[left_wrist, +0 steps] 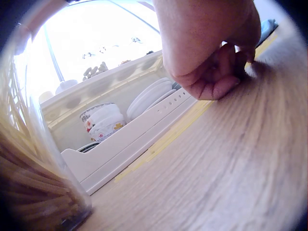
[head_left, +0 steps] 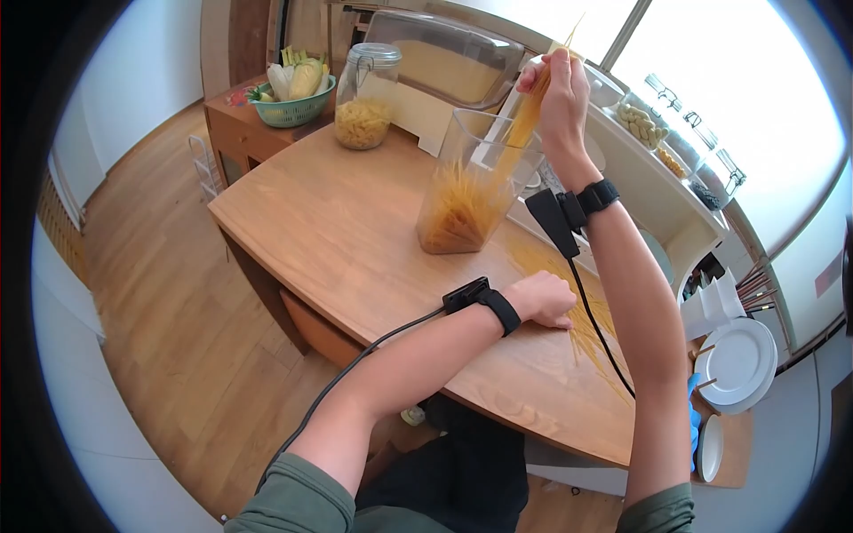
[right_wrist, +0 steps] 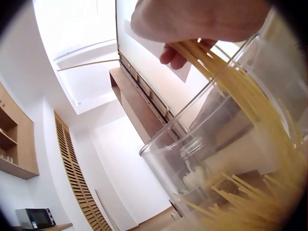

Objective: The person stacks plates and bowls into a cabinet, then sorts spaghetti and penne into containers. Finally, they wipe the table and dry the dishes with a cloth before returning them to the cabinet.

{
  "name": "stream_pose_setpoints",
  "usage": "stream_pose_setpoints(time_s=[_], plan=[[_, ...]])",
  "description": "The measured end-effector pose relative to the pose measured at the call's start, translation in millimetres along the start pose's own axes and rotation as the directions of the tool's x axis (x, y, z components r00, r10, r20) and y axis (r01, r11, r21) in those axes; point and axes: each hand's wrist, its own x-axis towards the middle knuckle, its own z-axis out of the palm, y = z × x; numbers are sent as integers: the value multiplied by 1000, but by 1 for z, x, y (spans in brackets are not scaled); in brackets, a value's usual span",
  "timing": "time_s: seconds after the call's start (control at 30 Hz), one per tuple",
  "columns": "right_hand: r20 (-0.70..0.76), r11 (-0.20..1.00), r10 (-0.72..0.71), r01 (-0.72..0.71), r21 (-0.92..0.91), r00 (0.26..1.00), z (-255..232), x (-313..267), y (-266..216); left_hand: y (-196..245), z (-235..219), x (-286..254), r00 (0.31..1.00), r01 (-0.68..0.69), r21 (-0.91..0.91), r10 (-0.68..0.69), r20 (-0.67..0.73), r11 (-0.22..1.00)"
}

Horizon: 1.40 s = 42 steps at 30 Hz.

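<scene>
High over a clear square container, my right hand grips a bundle of spaghetti. The strands slant down through the container's rim, and their upper ends stick out above the hand. More spaghetti stands fanned inside the container; the right wrist view shows its loose ends. My left hand is low at the tabletop, fingers curled under, over loose spaghetti strands. In the left wrist view its fingertips are right at the wood by the strands; I cannot tell whether they pinch any.
A wooden table carries a lidded jar of pasta. Beyond its far left corner is a green basket of vegetables. A white rack with bowls and plates runs along the back. White plates stand at the right.
</scene>
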Motion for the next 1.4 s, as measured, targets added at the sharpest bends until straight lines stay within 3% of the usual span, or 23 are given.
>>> stream_pose_setpoints(time_s=[0.13,0.23,0.57,0.7,0.77,0.83,0.9,1.03,1.13,1.2,1.27,1.4], plan=[[-46,988,151,-150,19,987,-4,-8,-7,-1,2,1,1000,-3,11,3,-10,1000],[-30,981,174,-170,89,984,-8,-11,-8,0,3,2,1000,13,13,-12,-12,1000],[8,983,182,-182,24,983,-10,-11,-7,1,-1,1,1000,18,16,-18,23,1000],[120,952,306,-301,-58,945,4,-4,-3,0,0,0,1000,1,20,-1,10,1000],[263,916,388,-336,-221,884,11,-5,-3,1,-2,0,1000,-14,29,14,8,999],[294,910,381,-299,-288,876,12,-6,2,1,-3,0,1000,4,22,-4,17,1000],[314,808,230,0,-589,921,3,-5,7,-1,-1,1,1000,3,6,-3,8,1000],[256,847,111,44,-530,960,-34,-4,-9,-9,3,3,999,4,59,-1,-53,998],[254,797,151,35,-603,955,-78,-17,-32,-9,1,1,993,37,95,-26,-114,995],[357,801,258,8,-599,898,-111,-38,-50,-10,1,2,992,48,96,-37,-117,994],[419,723,377,21,-690,826,-148,-71,-56,-8,-1,0,990,68,112,-53,-135,991],[332,362,761,60,-930,557,-206,-148,-85,-9,0,3,989,86,101,-73,-130,991]])
